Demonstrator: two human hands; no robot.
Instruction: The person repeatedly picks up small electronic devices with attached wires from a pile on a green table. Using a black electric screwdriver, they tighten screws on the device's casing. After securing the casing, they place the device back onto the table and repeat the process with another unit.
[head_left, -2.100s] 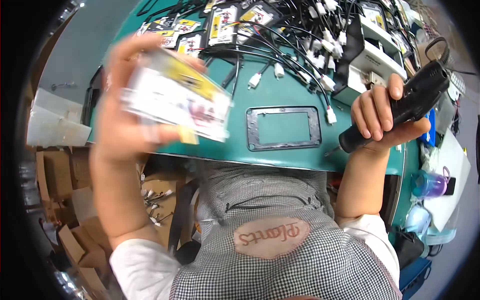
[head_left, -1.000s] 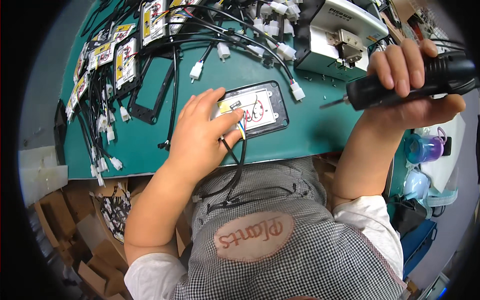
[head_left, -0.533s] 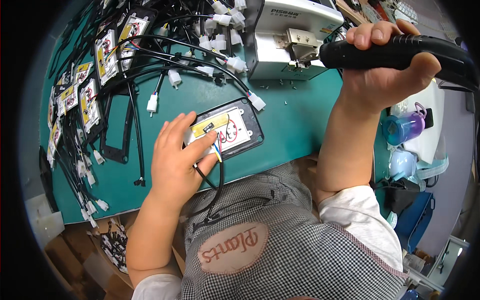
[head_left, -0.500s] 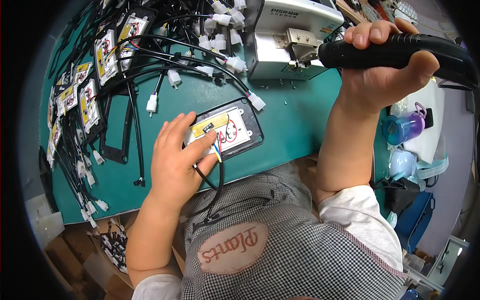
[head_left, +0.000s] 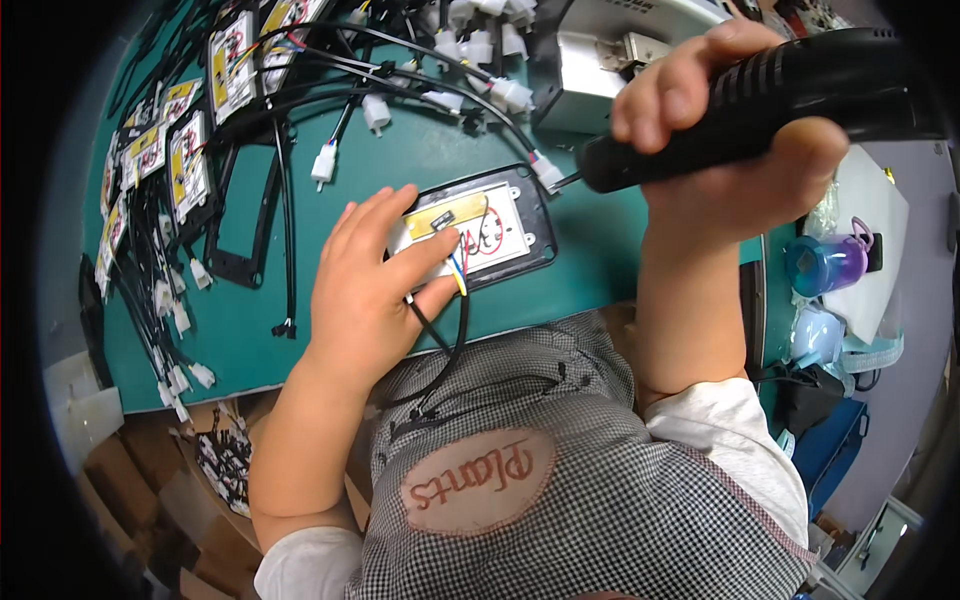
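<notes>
My left hand (head_left: 365,265) presses a white and yellow circuit board (head_left: 500,228) into a black rectangular plastic frame (head_left: 543,248) on the table. Its fingers and thumb grip the near left side, beside thin coloured wires and a black cable (head_left: 464,322) that hangs over the table edge. My right hand (head_left: 715,200) is wrapped round a black electric screwdriver (head_left: 800,92), held nearly level above the table. The screwdriver's bit (head_left: 568,182) points left, just past the frame's far right corner, near a white connector (head_left: 546,172). Whether a screw sits on the bit, I cannot tell.
Behind the screwdriver stands a white metal screw feeder (head_left: 575,80). Wired boards (head_left: 188,165) and cables with white plugs crowd the green table's (head_left: 330,245) left and back. An empty black frame (head_left: 244,215) lies left. A blue-purple cup (head_left: 828,262) stands at right.
My right hand has brought the screwdriver away from the screw feeder, leftward and nearer, toward the frame's corner. My left hand still holds the board and frame; the whole view has shifted slightly.
</notes>
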